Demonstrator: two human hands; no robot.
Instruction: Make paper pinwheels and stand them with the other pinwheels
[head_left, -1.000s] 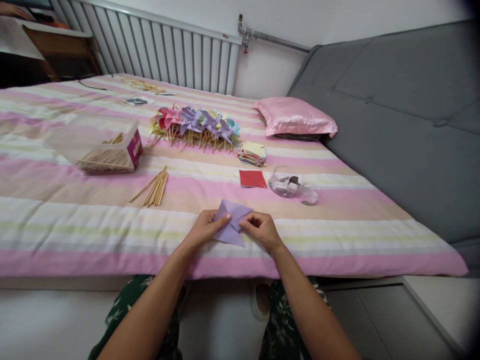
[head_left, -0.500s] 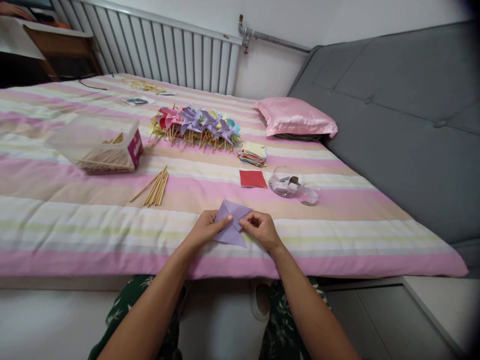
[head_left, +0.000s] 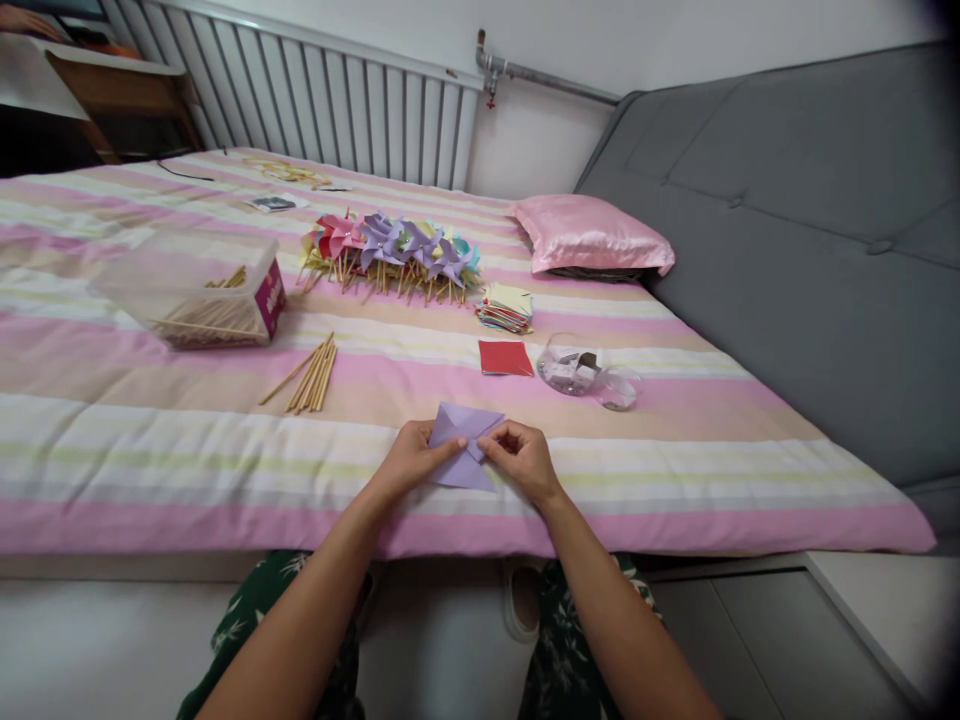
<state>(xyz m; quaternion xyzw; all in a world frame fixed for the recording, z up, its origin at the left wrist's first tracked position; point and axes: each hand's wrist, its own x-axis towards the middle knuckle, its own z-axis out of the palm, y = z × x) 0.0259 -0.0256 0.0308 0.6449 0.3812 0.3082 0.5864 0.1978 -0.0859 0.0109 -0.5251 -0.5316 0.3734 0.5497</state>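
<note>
Purple paper [head_left: 463, 472] turned slightly since a second ago, by the bed's [head_left: 675, 510] near edge. Left hand [head_left: 415, 458] grips it, thumb on top; right hand [head_left: 526, 460] pinches its right side. Farther in from that edge: loose sticks [head_left: 320, 374] left, red square [head_left: 506, 357] right, pinwheels [head_left: 409, 245] beyond both.
</note>
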